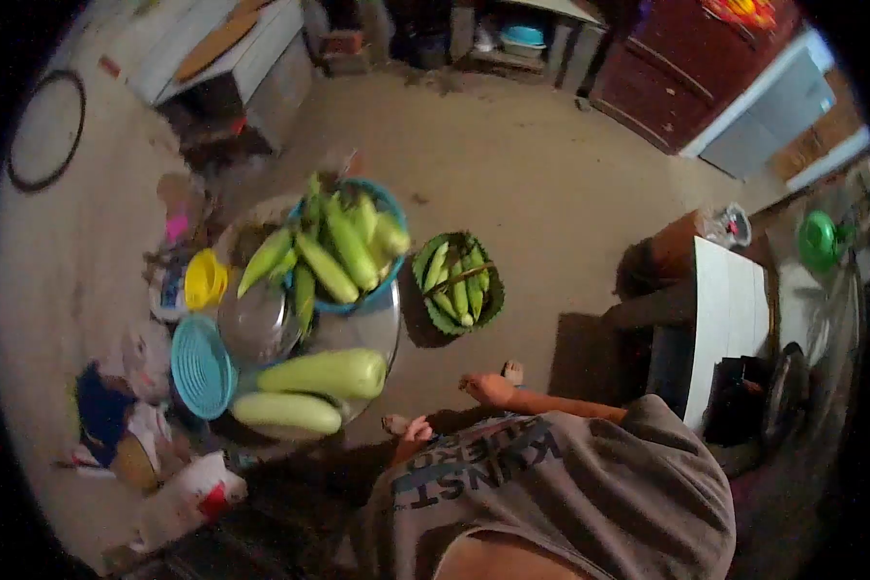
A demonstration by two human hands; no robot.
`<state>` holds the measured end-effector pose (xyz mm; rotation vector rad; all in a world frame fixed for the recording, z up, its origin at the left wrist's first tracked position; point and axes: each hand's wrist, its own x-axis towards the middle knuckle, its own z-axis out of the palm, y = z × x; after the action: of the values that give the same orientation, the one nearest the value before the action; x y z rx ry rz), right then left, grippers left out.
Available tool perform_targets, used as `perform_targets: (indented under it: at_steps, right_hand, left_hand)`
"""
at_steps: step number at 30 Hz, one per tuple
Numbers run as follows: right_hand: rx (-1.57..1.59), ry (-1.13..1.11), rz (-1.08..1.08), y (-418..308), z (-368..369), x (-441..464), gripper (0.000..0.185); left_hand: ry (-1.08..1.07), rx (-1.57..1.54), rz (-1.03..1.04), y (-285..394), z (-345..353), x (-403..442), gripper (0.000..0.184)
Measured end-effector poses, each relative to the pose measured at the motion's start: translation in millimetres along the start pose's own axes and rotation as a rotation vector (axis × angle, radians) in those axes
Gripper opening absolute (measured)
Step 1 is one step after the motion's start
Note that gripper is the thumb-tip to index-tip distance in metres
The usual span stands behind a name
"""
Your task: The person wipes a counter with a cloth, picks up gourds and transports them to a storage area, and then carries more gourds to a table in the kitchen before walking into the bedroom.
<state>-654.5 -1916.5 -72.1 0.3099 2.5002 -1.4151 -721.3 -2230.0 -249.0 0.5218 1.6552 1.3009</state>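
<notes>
My left hand (413, 431) is low in front of my shirt, fingers slightly apart, holding nothing visible. To its right, my right hand (489, 389) has its fingers curled in, with nothing showing in them. Beyond my hands, a green basket (500, 302) on the floor holds several ears of corn (459, 289) in husks. On a round table (382, 327) to the left stands a blue basin (392, 205) heaped with corn (348, 242). Two long pale green gourds (324, 374) lie side by side at the table's near edge.
A blue ribbed basket (203, 367) and a yellow bowl (205, 279) are at the table's left side, with bags (198, 488) below. A white-topped table (713, 324) stands at right. Behind are a dark red cabinet (662, 72) and a bench (261, 48).
</notes>
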Motion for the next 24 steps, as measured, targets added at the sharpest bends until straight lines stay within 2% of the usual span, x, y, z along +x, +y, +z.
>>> perform_targets:
  at_steps: [2, 4, 8, 13, 18, 22, 24]
  right_hand:
    - [-0.042, 0.050, 0.017, 27.4, -34.5, -29.3, 0.029]
    - [-0.425, -0.083, 0.194, 87.8, -43.0, -48.1, 0.041]
    - [0.018, 0.024, 0.229, 144.3, -81.6, -86.8, 0.038]
    - [0.441, 0.143, 0.252, 172.1, -142.1, -92.5, 0.035]
    - [0.702, 0.245, 0.313, 213.5, -216.2, -82.3, 0.031]
    - [0.824, 0.325, 0.362, 262.4, -288.9, -60.9, 0.029]
    - [0.864, 0.359, 0.383, 285.9, -330.8, -50.0, 0.028]
  left_hand:
    - [-0.085, 0.185, -0.089, 15.3, 13.9, 29.9, 0.031]
    - [-0.156, 0.349, -0.122, 45.2, 33.3, 71.6, 0.031]
    - [-0.236, 0.526, -0.157, 107.2, 77.2, 147.1, 0.031]
    - [-0.311, 0.659, -0.187, 156.5, 116.8, 231.9, 0.031]
    - [-0.398, 0.774, -0.217, 177.2, 148.8, 323.4, 0.031]
    - [-0.482, 0.904, -0.252, 185.6, 172.9, 429.9, 0.031]
    - [-0.583, 1.120, -0.241, 196.6, 190.0, 494.5, 0.031]
